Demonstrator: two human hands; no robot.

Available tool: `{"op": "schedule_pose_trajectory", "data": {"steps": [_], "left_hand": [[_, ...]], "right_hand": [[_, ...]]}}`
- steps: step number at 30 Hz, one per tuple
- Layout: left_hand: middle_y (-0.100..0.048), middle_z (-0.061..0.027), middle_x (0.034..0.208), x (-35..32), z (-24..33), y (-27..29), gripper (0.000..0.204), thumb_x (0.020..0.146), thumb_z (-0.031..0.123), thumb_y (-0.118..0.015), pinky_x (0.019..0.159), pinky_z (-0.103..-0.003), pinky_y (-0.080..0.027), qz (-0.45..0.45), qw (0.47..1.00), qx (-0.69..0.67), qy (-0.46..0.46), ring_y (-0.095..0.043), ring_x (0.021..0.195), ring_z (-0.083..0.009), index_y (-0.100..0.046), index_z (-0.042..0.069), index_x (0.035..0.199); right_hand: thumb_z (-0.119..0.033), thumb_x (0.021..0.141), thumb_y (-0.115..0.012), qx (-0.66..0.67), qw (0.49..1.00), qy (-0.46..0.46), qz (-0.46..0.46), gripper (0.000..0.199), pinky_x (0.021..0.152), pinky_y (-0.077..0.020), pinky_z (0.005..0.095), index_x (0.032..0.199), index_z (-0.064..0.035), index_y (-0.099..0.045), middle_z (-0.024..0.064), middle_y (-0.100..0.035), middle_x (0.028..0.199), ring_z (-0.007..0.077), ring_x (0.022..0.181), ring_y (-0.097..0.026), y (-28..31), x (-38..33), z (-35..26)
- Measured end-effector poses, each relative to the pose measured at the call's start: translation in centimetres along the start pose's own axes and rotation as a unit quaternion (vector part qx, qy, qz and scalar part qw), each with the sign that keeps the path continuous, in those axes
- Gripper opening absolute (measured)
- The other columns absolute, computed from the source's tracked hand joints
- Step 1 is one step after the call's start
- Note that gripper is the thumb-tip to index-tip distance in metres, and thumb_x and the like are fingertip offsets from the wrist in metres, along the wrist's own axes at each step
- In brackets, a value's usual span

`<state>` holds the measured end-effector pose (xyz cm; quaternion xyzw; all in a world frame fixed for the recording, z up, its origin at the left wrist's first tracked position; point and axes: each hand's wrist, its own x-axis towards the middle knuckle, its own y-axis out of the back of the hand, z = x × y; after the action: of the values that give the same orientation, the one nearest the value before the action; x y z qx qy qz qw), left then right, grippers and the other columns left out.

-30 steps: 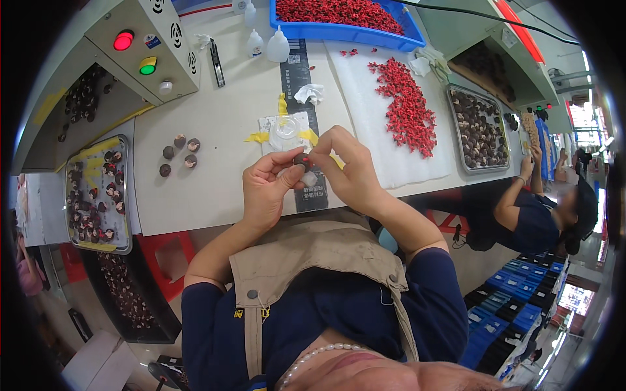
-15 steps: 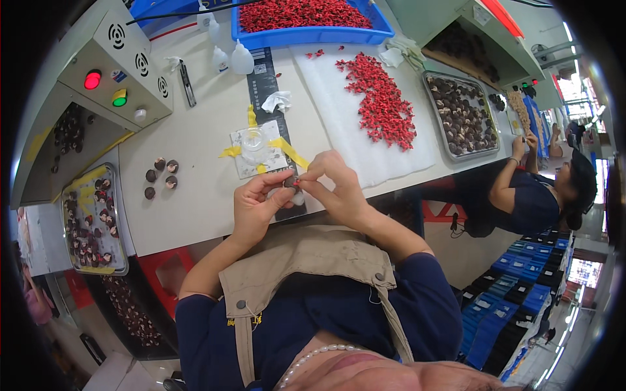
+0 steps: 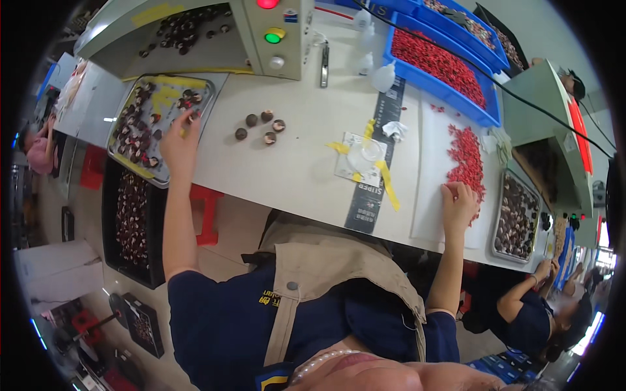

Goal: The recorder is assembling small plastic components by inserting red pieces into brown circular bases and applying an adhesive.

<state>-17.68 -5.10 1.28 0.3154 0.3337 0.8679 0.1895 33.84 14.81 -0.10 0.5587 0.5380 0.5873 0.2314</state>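
My left hand (image 3: 178, 138) reaches out to the left over a metal tray (image 3: 131, 160) full of small dark round parts, its fingers in among them; whether it holds one I cannot tell. My right hand (image 3: 458, 202) rests at the right on a white sheet (image 3: 430, 195), fingertips at the lower end of a heap of small red parts (image 3: 467, 156). Between the hands lies a clear round dish (image 3: 364, 156) on a card fixed with yellow tape. Several dark round parts (image 3: 261, 127) lie loose on the white bench.
A grey control box (image 3: 277, 32) with red and green lamps stands at the back. Blue bins (image 3: 443, 65) hold more red parts. White squeeze bottles (image 3: 383, 75) stand near them. Another tray of dark parts (image 3: 518, 218) is at the right, where another person (image 3: 531, 309) works.
Both hands were together at the middle working on a small part. They have parted: the left went out to the tray of dark parts, the right to the red heap.
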Motion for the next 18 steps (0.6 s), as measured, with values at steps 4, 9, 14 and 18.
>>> {"op": "schedule_pose_trajectory", "data": {"steps": [4, 9, 14, 18], "left_hand": [[-0.067, -0.013, 0.092, 5.7, -4.8, 0.9, 0.028, 0.083, 0.031, -0.06, 0.072, -0.039, -0.048, 0.029, 0.992, 0.126, 0.001, -0.064, 0.084, -0.0306, -0.066, 0.014, 0.105], [-0.067, -0.0107, 0.093, 8.3, -4.4, 0.4, 0.026, 0.082, 0.026, -0.06, 0.075, -0.039, -0.048, -0.016, 0.965, 0.259, 0.042, -0.063, 0.086, -0.0297, -0.065, 0.013, 0.103], [-0.065, -0.0088, 0.097, 4.4, 2.3, -1.6, 0.028, 0.077, 0.021, -0.065, 0.078, -0.037, -0.048, -0.166, 0.979, -0.004, -0.121, -0.061, 0.09, -0.0274, -0.065, 0.01, 0.103], [-0.065, -0.0082, 0.097, 1.6, 6.4, -2.9, 0.027, 0.076, 0.021, -0.065, 0.077, -0.035, -0.048, -0.283, 0.951, 0.022, -0.12, -0.062, 0.088, -0.026, -0.066, 0.01, 0.101]], "right_hand": [[-0.019, 0.078, -0.067, 0.022, 0.997, 0.057, 0.036, 0.012, 0.072, -0.0387, 0.0362, 0.083, -0.0108, -0.061, 0.0046, -0.059, 0.074, 0.0208, 0.076, -0.055, 0.1, 0.4, -0.9], [-0.006, 0.084, -0.064, 0.338, 0.93, -0.134, -0.054, 0.008, 0.064, -0.0435, 0.0207, 0.088, -0.0016, -0.059, 0.0021, -0.06, 0.08, 0.0071, 0.071, -0.055, 0.7, -0.5, -3.1], [-0.005, 0.085, -0.064, 0.421, 0.899, -0.112, -0.051, 0.01, 0.068, -0.0435, 0.02, 0.092, 0.0002, -0.059, 0.0009, -0.06, 0.08, 0.0056, 0.076, -0.054, 0.6, -0.8, -4.0], [-0.004, 0.086, -0.062, 0.52, 0.829, -0.151, -0.143, 0.01, 0.072, -0.0443, 0.0216, 0.095, -0.0004, -0.06, 0.0029, -0.062, 0.083, 0.0081, 0.078, -0.057, 0.4, -0.4, -5.3]]}}
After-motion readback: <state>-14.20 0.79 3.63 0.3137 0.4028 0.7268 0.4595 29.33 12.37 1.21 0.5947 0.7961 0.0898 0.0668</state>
